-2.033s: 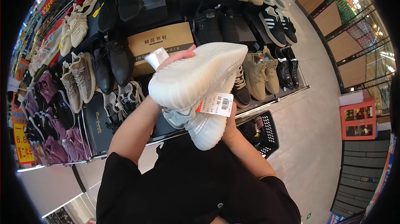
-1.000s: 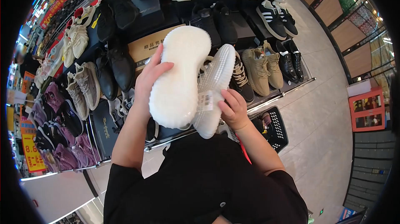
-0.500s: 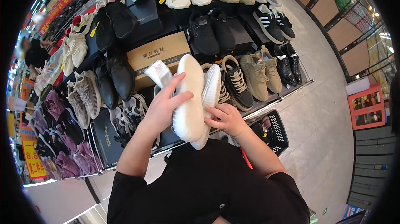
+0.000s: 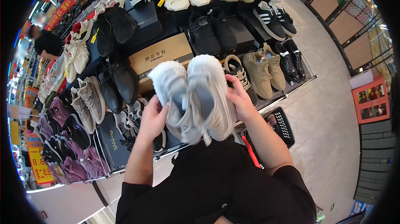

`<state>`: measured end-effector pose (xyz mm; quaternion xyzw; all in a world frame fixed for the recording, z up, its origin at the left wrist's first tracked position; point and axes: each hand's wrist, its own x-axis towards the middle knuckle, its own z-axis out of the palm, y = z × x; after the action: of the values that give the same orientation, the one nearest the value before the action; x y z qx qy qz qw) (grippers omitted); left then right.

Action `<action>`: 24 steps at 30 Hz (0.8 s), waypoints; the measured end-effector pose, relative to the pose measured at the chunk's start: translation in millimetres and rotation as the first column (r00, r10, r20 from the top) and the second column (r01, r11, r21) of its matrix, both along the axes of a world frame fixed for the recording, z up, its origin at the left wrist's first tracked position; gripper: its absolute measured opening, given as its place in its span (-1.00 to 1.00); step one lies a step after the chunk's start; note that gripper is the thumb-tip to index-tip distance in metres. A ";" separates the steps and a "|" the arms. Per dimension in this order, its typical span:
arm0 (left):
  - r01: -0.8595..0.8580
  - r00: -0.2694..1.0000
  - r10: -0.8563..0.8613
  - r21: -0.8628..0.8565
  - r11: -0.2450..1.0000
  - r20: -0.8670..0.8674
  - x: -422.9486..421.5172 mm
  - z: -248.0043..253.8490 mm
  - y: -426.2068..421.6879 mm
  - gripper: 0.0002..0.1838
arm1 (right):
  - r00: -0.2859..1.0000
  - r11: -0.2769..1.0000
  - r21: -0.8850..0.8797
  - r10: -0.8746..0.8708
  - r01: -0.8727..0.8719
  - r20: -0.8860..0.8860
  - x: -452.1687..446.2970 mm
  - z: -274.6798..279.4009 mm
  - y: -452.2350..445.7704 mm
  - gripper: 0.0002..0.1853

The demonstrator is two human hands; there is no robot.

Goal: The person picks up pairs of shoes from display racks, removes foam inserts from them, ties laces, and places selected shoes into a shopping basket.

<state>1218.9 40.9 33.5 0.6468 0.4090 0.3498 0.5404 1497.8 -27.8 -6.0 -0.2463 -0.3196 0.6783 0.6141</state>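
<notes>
A pair of white-and-grey sneakers is held up side by side in front of my chest, openings and laces facing me, slightly blurred. My left hand (image 4: 153, 117) grips the outer side of the left sneaker (image 4: 164, 80), its thumb along the edge. On the other side, my right hand (image 4: 240, 101) has its fingers on the outer side of the right sneaker (image 4: 221, 94). The fingertips behind the shoes are partly hidden. Just beyond the pair lies a brown shoe box (image 4: 160, 53) with printed characters, partly covered by the sneakers.
Rows of shoes crowd the display around the box, among them black leather shoes (image 4: 125, 82), tan sneakers (image 4: 260, 76) and purple sneakers (image 4: 68, 165). A black perforated basket (image 4: 285, 128) stands low at the right. A person in black (image 4: 48, 42) is at the far left.
The sneakers have turned from soles toward me to openings and laces toward me, now side by side. My hands have moved apart to the pair's outer sides. White paper no longer shows.
</notes>
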 end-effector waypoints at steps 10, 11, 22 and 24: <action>-0.152 0.947 0.178 0.115 0.982 -0.268 4.4 -95.9 0.6 -0.63 | 0.342 0.898 0.263 -0.385 0.352 0.857 -19.7 -89.1 1.2 -0.42; -0.150 0.954 0.177 0.124 0.981 -0.241 4.2 -99.3 1.6 -0.63 | 0.472 0.903 0.194 -0.372 0.383 0.799 -18.7 -95.9 1.4 -0.40; -0.561 0.745 0.592 0.192 0.805 -0.308 4.1 -110.0 45.1 -0.34 | 0.247 0.846 0.278 -0.420 0.455 0.873 -18.5 -95.7 -0.9 -0.51; -0.502 0.768 0.574 0.290 0.815 -0.284 -1.0 -114.5 65.1 -0.21 | 0.272 0.855 0.245 -0.396 0.457 0.877 -17.7 -90.3 -3.8 -0.51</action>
<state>1217.9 106.0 -81.0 0.6042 0.6326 0.4050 0.2661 1480.1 -31.6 -96.4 -0.6658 -0.5020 0.2519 0.4911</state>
